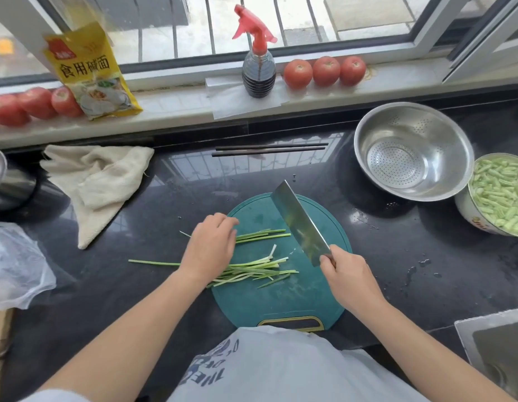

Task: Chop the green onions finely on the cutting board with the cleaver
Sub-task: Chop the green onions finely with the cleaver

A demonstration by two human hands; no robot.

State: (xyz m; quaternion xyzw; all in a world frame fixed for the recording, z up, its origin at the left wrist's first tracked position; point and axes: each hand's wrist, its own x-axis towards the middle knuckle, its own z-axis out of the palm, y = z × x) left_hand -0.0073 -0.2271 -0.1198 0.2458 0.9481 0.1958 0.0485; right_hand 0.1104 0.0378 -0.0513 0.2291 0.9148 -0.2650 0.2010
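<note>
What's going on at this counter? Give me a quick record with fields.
Activity: chopping green onions
Board: round teal cutting board
Right hand: grips the cleaver, blade raised and tilted
Left hand: rests on the onions
Onions: long strands, not yet fine
Nearby: steel colander, chopsticks, cloth

Setting was a home kitchen. Tomatoes (pixel 326 71) lined the windowsill (pixel 176 108). A steel colander (pixel 411 150) sat on the dark table (pixel 112 285).

Green onions (pixel 252 269): I see long uncut strands, in two bunches across the board.
Cutting board (pixel 298 297): round, teal.
Cleaver (pixel 299 223): raised, tilted.
</note>
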